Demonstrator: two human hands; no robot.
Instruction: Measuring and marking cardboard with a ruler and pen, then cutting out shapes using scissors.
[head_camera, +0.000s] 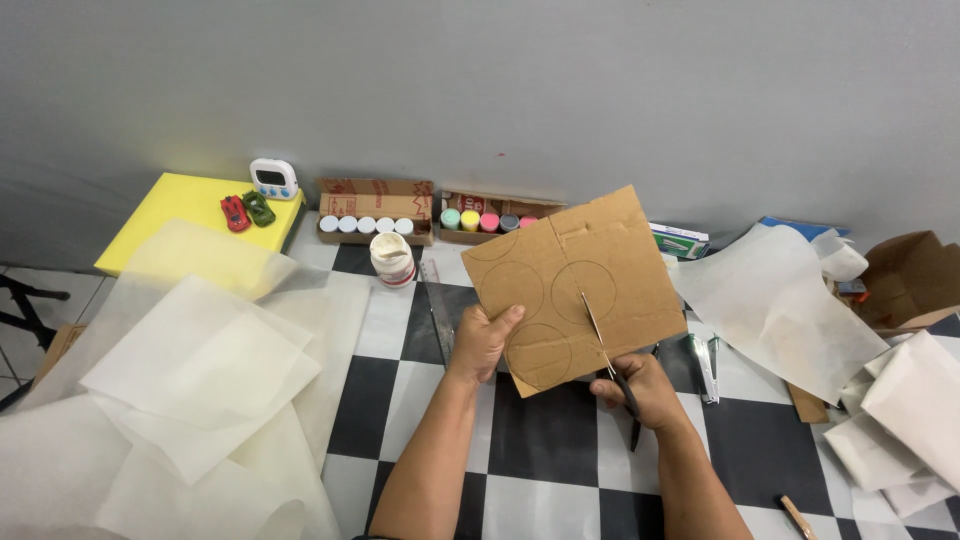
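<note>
Left hand (483, 340): clenched on cardboard sheet (580, 285) edge, thumb on top
Right hand (640, 388): grasping scissors (600, 335), blades cutting into cardboard
Nearby: glue jar (392, 259), ruler (440, 310), checkered table (540, 450)

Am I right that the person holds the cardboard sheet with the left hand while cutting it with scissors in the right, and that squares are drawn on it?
Not quite: the head view shows circles, not squares, drawn on the cardboard sheet. The rest holds: the left hand grips its edge while the right hand works the scissors into it.
</note>
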